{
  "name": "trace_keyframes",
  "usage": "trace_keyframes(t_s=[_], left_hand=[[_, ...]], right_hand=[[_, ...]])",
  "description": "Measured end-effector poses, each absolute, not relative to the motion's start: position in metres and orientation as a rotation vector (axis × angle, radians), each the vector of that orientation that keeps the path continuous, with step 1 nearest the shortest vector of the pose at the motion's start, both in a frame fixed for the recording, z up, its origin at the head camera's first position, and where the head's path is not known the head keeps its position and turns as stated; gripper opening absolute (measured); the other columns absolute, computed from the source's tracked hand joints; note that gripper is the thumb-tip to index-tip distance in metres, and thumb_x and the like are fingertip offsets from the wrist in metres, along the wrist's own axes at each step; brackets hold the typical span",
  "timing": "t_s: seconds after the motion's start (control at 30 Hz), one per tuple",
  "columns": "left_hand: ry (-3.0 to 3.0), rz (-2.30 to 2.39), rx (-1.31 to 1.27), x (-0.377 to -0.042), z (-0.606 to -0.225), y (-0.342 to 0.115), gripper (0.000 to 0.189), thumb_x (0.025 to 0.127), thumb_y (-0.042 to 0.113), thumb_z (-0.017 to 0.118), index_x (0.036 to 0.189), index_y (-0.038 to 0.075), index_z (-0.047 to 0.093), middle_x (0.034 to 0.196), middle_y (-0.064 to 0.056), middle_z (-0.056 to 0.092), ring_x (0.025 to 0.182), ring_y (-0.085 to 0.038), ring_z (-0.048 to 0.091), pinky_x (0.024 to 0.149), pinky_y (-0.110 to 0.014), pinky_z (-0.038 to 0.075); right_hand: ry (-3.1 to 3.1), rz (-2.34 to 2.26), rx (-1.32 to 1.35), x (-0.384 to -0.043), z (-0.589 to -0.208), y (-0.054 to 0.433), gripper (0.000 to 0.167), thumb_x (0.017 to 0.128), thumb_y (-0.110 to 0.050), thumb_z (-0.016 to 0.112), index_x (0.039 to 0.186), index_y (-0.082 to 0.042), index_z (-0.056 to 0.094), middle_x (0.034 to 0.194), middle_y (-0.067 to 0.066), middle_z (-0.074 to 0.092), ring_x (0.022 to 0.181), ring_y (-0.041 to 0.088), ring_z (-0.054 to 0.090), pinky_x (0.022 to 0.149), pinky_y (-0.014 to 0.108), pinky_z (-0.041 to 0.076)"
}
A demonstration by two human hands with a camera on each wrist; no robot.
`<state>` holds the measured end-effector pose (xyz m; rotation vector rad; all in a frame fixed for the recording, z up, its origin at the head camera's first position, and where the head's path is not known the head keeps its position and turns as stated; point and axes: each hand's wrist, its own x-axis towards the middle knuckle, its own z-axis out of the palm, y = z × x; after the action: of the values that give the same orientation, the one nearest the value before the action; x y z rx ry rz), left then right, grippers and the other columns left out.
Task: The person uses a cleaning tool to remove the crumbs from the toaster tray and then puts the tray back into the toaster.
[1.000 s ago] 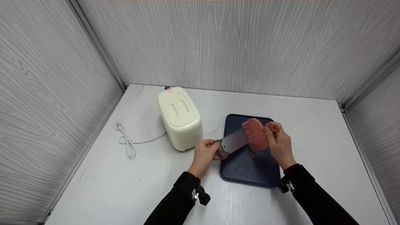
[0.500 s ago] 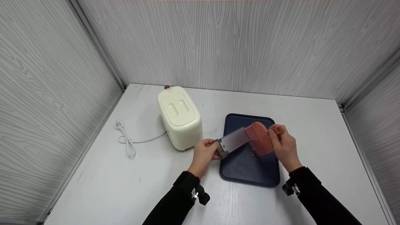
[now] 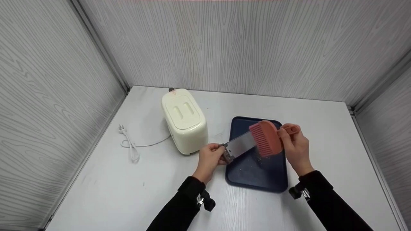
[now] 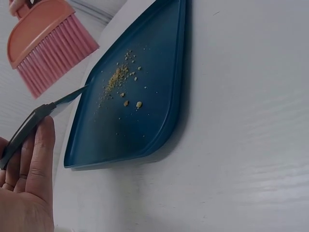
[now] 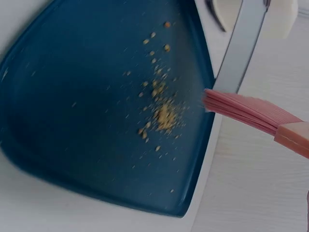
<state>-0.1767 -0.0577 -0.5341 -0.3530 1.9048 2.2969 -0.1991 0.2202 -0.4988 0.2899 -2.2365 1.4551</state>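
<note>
Brush bristles over the far end of a metal crumb tray, above a blue serving tray.
The left hand pinches the plate's bracketed near end between thumb and fingers; its long axis runs rightward and away, toward the right hand, which grips the coral brush by its handle, forearm angled in from the right. Whether bristles touch metal, I cannot tell. Crumbs lie below.

The left hand holds a grey panel near a brush and tray of crumbs.
</note>
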Motion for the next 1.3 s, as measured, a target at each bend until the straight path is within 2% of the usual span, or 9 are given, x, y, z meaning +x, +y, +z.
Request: trace_keyframes(t_s=[0.27, 0.47, 0.9, 1.17, 1.3], left_hand=[[1.898, 2.282, -0.348, -0.177, -0.535, -0.052, 0.017, 0.094, 0.006, 0.064, 0.105, -0.007, 0.069, 0.085, -0.014, 0.073, 0.065, -0.017, 0.07, 0.061, -0.033, 0.063], [1.917, 2.256, -0.342, -0.176, -0.536, -0.05, 0.019, 0.092, 0.006, 0.064, 0.104, -0.007, 0.07, 0.084, -0.012, 0.073, 0.065, -0.016, 0.068, 0.059, -0.03, 0.062], [1.898, 2.245, -0.266, -0.174, -0.539, -0.045, 0.021, 0.095, 0.007, 0.063, 0.109, -0.007, 0.069, 0.085, -0.011, 0.072, 0.064, -0.015, 0.067, 0.061, -0.033, 0.063], [1.887, 2.245, -0.256, -0.173, -0.538, -0.042, 0.017, 0.094, 0.006, 0.064, 0.104, -0.006, 0.069, 0.081, -0.009, 0.072, 0.062, -0.015, 0.068, 0.061, -0.033, 0.063], [1.88, 2.242, -0.262, -0.173, -0.538, -0.042, 0.015, 0.093, 0.007, 0.064, 0.101, -0.006, 0.069, 0.079, -0.008, 0.071, 0.061, -0.015, 0.068, 0.059, -0.032, 0.063]], right_hand=[[-2.143, 1.77, 0.344, -0.2, -0.49, 0.206, 0.021, 0.107, -0.012, 0.054, 0.12, 0.003, 0.055, 0.097, 0.02, 0.072, 0.071, 0.014, 0.07, 0.059, 0.023, 0.058], [-2.076, 1.998, 0.324, -0.202, -0.487, 0.196, 0.023, 0.108, -0.02, 0.052, 0.121, -0.001, 0.053, 0.099, 0.02, 0.071, 0.073, 0.021, 0.071, 0.061, 0.029, 0.06], [-2.006, 2.132, 0.401, -0.212, -0.489, 0.175, 0.025, 0.108, -0.025, 0.053, 0.118, -0.002, 0.052, 0.094, 0.019, 0.068, 0.07, 0.019, 0.066, 0.058, 0.028, 0.054], [-1.996, 2.141, 0.391, -0.217, -0.49, 0.167, 0.033, 0.108, -0.025, 0.053, 0.12, 0.006, 0.05, 0.081, 0.011, 0.058, 0.062, 0.016, 0.049, 0.054, 0.032, 0.04], [-2.007, 2.124, 0.383, -0.219, -0.491, 0.166, 0.03, 0.108, -0.025, 0.052, 0.12, 0.003, 0.052, 0.082, 0.012, 0.058, 0.061, 0.016, 0.047, 0.054, 0.031, 0.038]])
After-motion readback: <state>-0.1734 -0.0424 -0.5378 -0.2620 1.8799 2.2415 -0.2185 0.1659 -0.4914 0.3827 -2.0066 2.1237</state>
